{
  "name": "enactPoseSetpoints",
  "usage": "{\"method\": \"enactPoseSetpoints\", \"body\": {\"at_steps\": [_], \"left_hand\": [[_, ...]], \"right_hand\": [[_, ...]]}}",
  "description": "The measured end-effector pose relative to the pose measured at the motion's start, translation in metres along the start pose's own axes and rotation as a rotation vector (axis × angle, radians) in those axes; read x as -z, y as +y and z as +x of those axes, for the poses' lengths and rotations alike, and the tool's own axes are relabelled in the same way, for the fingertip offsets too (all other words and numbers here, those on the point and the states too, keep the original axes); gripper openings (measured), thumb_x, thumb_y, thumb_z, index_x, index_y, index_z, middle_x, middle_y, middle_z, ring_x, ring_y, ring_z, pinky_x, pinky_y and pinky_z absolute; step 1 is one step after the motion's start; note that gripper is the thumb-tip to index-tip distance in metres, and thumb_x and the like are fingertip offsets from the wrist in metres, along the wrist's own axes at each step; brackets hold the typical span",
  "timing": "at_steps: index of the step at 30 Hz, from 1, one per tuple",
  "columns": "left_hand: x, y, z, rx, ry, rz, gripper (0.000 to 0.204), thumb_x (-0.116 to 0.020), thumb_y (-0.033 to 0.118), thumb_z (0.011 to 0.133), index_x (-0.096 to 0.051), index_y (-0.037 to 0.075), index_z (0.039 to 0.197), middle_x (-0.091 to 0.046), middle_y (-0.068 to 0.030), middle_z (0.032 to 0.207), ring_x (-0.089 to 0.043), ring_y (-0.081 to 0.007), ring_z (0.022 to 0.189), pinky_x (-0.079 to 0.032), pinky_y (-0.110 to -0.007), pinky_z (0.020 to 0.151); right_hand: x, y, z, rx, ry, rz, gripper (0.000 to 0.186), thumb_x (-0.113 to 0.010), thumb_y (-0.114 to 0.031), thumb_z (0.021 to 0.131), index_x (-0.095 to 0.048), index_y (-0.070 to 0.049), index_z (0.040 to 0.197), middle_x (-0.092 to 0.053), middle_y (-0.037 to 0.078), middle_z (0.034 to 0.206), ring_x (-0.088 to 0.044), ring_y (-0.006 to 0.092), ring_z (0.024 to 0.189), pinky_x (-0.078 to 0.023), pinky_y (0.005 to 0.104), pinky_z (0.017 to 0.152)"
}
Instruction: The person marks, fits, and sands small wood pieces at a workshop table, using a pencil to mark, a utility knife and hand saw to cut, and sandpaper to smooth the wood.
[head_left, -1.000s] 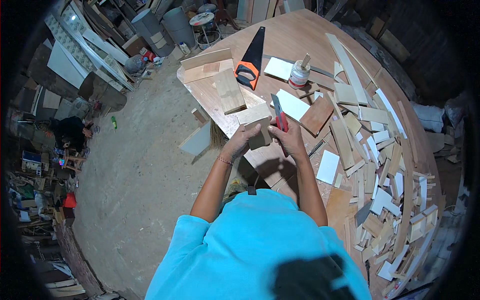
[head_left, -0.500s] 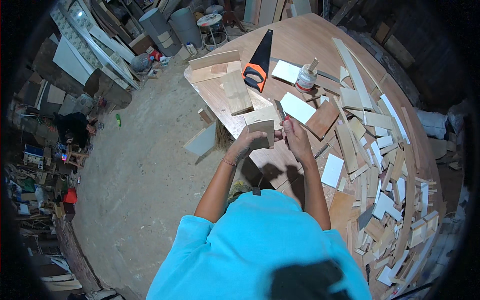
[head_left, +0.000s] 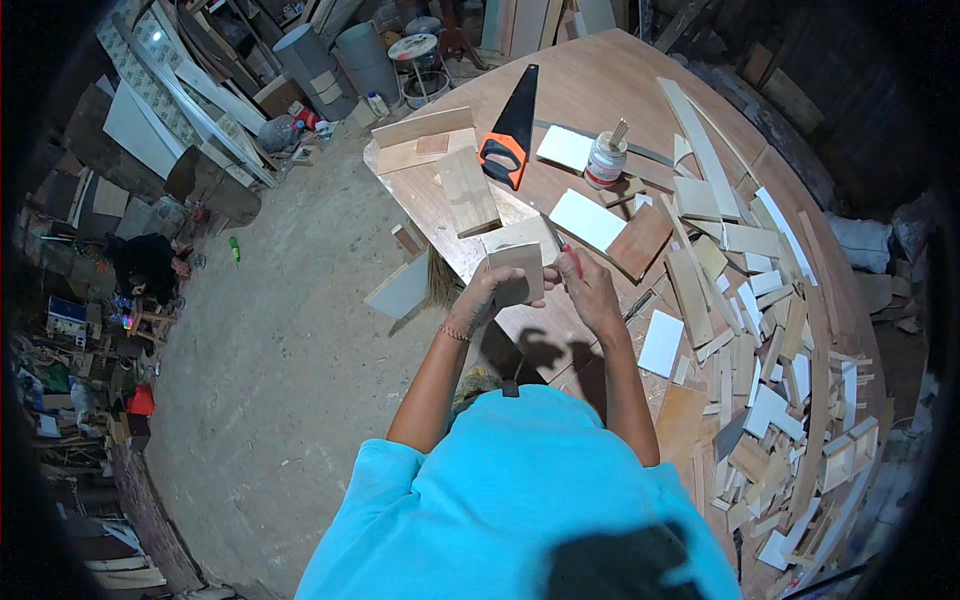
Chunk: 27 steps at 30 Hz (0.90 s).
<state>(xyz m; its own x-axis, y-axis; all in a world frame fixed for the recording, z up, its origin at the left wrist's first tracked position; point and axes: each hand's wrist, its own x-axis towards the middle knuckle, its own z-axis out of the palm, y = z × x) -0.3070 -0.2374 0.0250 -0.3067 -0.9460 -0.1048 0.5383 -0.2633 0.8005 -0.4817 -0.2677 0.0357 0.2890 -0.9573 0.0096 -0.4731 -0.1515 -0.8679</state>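
Observation:
My left hand [head_left: 488, 290] is closed around a small wooden assembly [head_left: 519, 262], two pale boards joined at an angle, held over the near left edge of the table. A knife with a red handle [head_left: 572, 260] is gripped in my right hand [head_left: 593, 293]. Its narrow grey blade points up and away, along the assembly's right edge; whether it touches the wood I cannot tell. Fingertips show between the assembly and the knife. Just beyond lies a plain board [head_left: 466, 190], and to the right are a white panel [head_left: 588, 219] and a brown panel [head_left: 641, 243].
A handsaw [head_left: 510, 135] with an orange and black handle lies on the wooden table [head_left: 590, 75]. A white jar [head_left: 606, 160] with sticks in it stands nearby. Wood offcuts [head_left: 770, 400] are heaped at the right. Another person [head_left: 150, 265] is low at the far left.
The knife has turned slightly in my right hand, so more of its red handle shows. My left hand still holds the wooden assembly, tilted a little differently. The whole view has shifted slightly.

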Motion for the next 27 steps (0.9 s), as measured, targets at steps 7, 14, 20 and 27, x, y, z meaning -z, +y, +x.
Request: {"method": "enactPoseSetpoints", "body": {"at_steps": [7, 14, 20, 27], "left_hand": [[0.000, -0.003, 0.001, 0.055, 0.001, -0.044, 0.051, -0.052, 0.013, 0.074, -0.035, -0.005, 0.118, -0.053, -0.0209, 0.104, -0.060, -0.0348, 0.085, -0.055, -0.042, 0.064], [0.009, -0.015, 0.001, 0.062, 0.169, 0.149, 0.042, -0.060, 0.014, 0.075, -0.045, -0.003, 0.110, -0.056, -0.0128, 0.100, -0.059, -0.0193, 0.083, -0.051, -0.032, 0.072], [0.014, -0.017, 0.007, -0.038, 0.348, 0.522, 0.052, -0.067, 0.016, 0.072, -0.040, -0.005, 0.112, -0.054, -0.0119, 0.097, -0.053, -0.0122, 0.087, -0.050, -0.025, 0.067], [-0.008, -0.029, 0.004, -0.316, 0.398, 1.219, 0.098, -0.076, 0.028, 0.058, -0.017, -0.012, 0.125, -0.036, -0.0276, 0.118, -0.037, -0.0370, 0.113, -0.033, -0.037, 0.094]], "right_hand": [[-0.006, 0.000, 0.001, 0.001, 0.040, 0.240, 0.023, -0.064, -0.023, 0.075, -0.058, -0.001, 0.077, -0.061, 0.007, 0.064, -0.057, 0.0114, 0.059, -0.045, 0.0279, 0.053], [-0.006, 0.002, 0.000, 0.007, -0.024, 0.201, 0.021, -0.064, -0.019, 0.073, -0.056, 0.000, 0.069, -0.053, 0.003, 0.056, -0.049, 0.0105, 0.052, -0.040, 0.0270, 0.049], [-0.016, 0.027, 0.002, -0.158, 0.068, 0.374, 0.019, -0.065, -0.017, 0.072, -0.054, -0.002, 0.066, -0.051, 0.001, 0.055, -0.046, 0.0093, 0.048, -0.037, 0.0270, 0.045], [-0.030, 0.029, 0.001, -0.220, 0.029, 0.721, 0.015, -0.064, -0.013, 0.075, -0.052, -0.004, 0.070, -0.049, -0.001, 0.054, -0.041, 0.0053, 0.043, -0.032, 0.0203, 0.039]]}}
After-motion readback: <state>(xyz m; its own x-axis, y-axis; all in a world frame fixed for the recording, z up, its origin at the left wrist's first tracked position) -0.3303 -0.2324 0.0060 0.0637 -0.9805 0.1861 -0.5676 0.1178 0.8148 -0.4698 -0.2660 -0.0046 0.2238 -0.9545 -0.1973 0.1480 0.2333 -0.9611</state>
